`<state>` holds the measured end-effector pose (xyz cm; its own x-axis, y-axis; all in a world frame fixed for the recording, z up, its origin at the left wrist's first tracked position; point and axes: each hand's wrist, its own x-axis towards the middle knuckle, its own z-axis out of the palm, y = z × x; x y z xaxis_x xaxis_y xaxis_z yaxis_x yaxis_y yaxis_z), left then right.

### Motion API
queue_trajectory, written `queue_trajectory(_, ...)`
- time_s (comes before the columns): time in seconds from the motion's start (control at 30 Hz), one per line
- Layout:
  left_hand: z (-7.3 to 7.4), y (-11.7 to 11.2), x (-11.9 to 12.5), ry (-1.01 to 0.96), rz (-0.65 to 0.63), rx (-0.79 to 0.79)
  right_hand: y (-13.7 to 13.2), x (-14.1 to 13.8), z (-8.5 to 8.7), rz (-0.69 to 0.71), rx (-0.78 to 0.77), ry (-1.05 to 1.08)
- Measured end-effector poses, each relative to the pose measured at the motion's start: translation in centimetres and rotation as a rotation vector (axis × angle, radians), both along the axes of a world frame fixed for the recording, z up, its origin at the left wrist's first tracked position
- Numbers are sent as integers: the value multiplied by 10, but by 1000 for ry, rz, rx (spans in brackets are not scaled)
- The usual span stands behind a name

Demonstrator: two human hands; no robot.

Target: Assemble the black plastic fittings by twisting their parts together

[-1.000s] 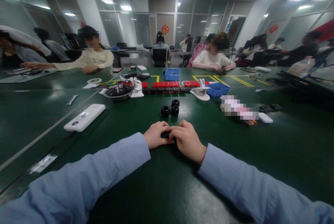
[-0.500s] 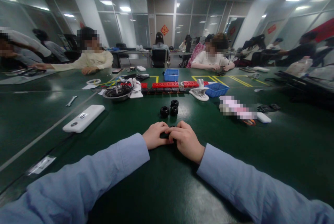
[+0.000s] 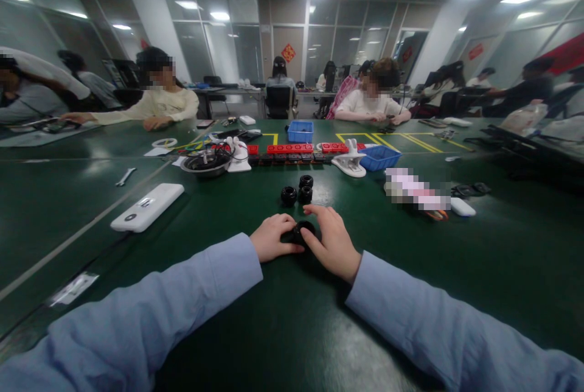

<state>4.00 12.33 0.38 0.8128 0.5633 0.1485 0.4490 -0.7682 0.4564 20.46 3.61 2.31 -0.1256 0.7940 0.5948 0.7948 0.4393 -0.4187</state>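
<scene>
A small black tyre [image 3: 305,231] lies on the green table between my hands, its round hollow top showing. My left hand [image 3: 275,238] grips its left side between thumb and fingers. My right hand [image 3: 332,241] is at its right side, thumb at the near rim and fingers spread, with the index finger stretched out past the far side. Just beyond my hands, three more black tyres stand close together: one at the left [image 3: 288,195], one at the right [image 3: 305,195] and one behind [image 3: 306,181].
A white power bank [image 3: 148,207] and a wrench [image 3: 125,177] lie to the left. Across the table stand a metal bowl [image 3: 194,171], red power strips [image 3: 290,148], a white clamp base [image 3: 350,164] and blue bins [image 3: 379,157]. Co-workers sit along the far side.
My right hand's fingers have lifted and spread, uncovering the top of the tyre between my hands. My left hand keeps its grip.
</scene>
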Motion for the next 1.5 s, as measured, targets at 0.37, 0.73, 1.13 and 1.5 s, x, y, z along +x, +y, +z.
queue_trajectory(0.37,1,0,-1,15,-4,2,1,-5,1,-140,-122,-143)
queue_trajectory(0.73,4,-3,0,23,3,5,1,-3,3,-24,-155,-182)
queue_trajectory(1.13,1,-1,-1,19,-3,21,-1,-4,8,72,-144,-226)
queue_trajectory(1.5,-2,0,-1,11,-17,26,-3,-8,7,50,-139,-240)
